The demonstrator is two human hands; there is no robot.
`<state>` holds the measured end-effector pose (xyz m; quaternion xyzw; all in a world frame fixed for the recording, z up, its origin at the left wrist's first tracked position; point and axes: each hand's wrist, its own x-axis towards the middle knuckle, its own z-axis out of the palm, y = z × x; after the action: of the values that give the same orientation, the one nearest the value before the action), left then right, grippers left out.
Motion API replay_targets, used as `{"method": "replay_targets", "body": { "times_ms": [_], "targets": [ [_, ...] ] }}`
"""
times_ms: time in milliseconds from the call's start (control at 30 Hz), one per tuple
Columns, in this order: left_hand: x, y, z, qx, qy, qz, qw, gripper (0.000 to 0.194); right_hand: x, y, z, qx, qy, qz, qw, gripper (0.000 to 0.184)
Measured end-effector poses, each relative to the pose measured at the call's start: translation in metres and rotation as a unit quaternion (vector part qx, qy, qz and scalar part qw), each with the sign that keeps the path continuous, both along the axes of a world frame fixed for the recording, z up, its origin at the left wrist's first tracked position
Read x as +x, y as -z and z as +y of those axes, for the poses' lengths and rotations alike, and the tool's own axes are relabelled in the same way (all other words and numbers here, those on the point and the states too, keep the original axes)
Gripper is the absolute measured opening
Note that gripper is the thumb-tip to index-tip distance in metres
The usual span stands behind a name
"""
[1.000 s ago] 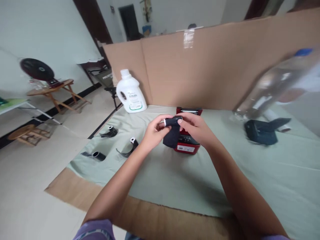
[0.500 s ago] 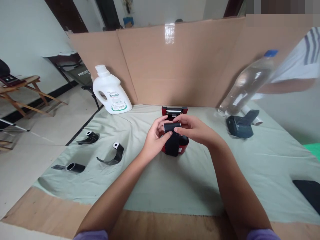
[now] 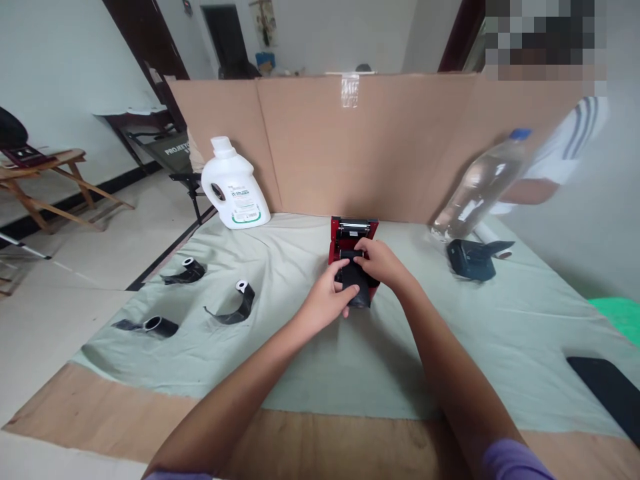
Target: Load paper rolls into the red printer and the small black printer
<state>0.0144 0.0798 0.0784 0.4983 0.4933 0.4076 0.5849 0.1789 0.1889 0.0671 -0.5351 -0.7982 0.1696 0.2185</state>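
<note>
A small red and black printer (image 3: 354, 229) stands on the cloth with its lid tilted up at the back. In its open bay lies a black paper roll (image 3: 351, 254), with a wide black strip hanging over the front. My left hand (image 3: 324, 297) pinches this strip, its thumb across the front and its fingers partly hidden behind. At the roll's right end, my right hand (image 3: 381, 261) has thumb and fingers closed on it. The printer's lower body is mostly covered by the strip and my hands.
Several black rolls, one a loose roll (image 3: 161, 327), lie at left on the green cloth (image 3: 310, 373). A white jug (image 3: 235, 190) and a clear bottle (image 3: 483, 183) stand before the cardboard (image 3: 320, 147). At right are a dark device (image 3: 470, 259), a phone (image 3: 603, 387) and a person's sleeve (image 3: 585, 133).
The roll has gone down from above the printer into its bay. My left hand has slid lower onto the strip; my right hand stays at the roll. The view has shifted slightly.
</note>
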Motion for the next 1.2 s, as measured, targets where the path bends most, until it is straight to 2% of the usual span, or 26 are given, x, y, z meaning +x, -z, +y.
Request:
{"method": "replay_targets", "body": {
  "times_ms": [67,200,367,433,467,533,600,633,700,767,800,900,1067,1200],
  "targets": [
    [0.001,-0.001,0.000,-0.037,0.014,-0.006,0.999,0.062,-0.003,0.003,0.003,0.000,0.013,-0.041,0.999,0.018],
    [0.005,0.000,0.000,-0.094,-0.004,-0.031,0.995,0.057,-0.013,-0.002,0.008,-0.020,0.018,-0.082,0.996,0.016],
    [0.008,0.011,0.005,-0.098,-0.009,-0.043,0.994,0.054,-0.019,-0.013,0.012,-0.041,0.027,-0.094,0.994,0.011],
    [0.007,0.016,0.007,-0.088,-0.006,-0.043,0.995,0.056,-0.012,-0.016,0.014,-0.055,0.023,-0.081,0.995,0.008],
    [0.006,0.019,0.009,-0.084,-0.003,-0.043,0.996,0.057,-0.006,-0.018,0.016,-0.059,0.030,-0.071,0.995,0.016],
    [0.005,0.022,0.011,-0.073,0.003,-0.040,0.997,0.057,0.008,-0.019,0.021,-0.049,0.088,-0.027,0.995,0.029],
    [0.004,0.024,0.012,-0.060,0.014,-0.034,0.997,0.051,0.020,-0.018,0.027,-0.022,0.141,0.073,0.987,0.030],
    [0.003,0.024,0.013,-0.055,0.021,-0.031,0.998,0.048,0.023,-0.016,0.029,-0.016,0.134,0.139,0.981,0.033],
    [0.003,0.024,0.012,-0.049,0.029,-0.025,0.998,0.043,0.027,-0.011,0.033,-0.029,0.063,0.262,0.963,0.044],
    [0.002,0.023,0.011,-0.048,0.035,-0.017,0.998,0.040,0.027,-0.004,0.033,-0.050,-0.004,0.329,0.943,0.048],
    [0.001,0.022,0.010,-0.046,0.039,-0.012,0.998,0.040,0.027,-0.001,0.031,-0.051,-0.014,0.343,0.938,0.046],
    [-0.002,0.018,0.007,-0.042,0.066,0.013,0.997,0.037,0.028,0.010,0.019,-0.025,-0.005,0.352,0.935,0.040],
    [-0.007,0.008,0.003,-0.041,0.115,0.052,0.991,0.032,0.029,0.035,-0.016,0.005,0.006,0.378,0.926,0.030],
    [-0.014,-0.001,0.002,-0.062,0.134,0.045,0.988,0.041,0.023,0.055,-0.039,0.024,0.037,0.416,0.908,0.021]
  ]
}}
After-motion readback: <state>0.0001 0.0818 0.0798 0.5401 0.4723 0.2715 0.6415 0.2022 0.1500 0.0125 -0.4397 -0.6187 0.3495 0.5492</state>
